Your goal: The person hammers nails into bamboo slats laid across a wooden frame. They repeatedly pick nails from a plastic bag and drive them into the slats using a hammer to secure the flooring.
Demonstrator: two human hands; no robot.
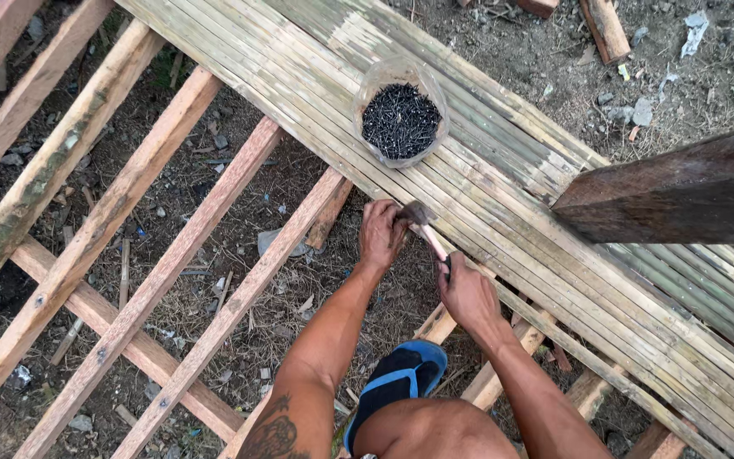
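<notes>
My right hand grips the wooden handle of a hammer, whose dark head rests at the edge of the split-bamboo flooring. My left hand presses its fingers on that bamboo edge right beside the hammer head; whether it pinches a nail is hidden. A clear plastic container full of dark nails stands on the bamboo just beyond both hands. My foot in a blue and black sandal rests below on a beam.
Bare wooden joists run diagonally over dirt ground with gaps between them on the left. A dark thick timber post juts in at the right. Scrap wood lies on the soil at the top.
</notes>
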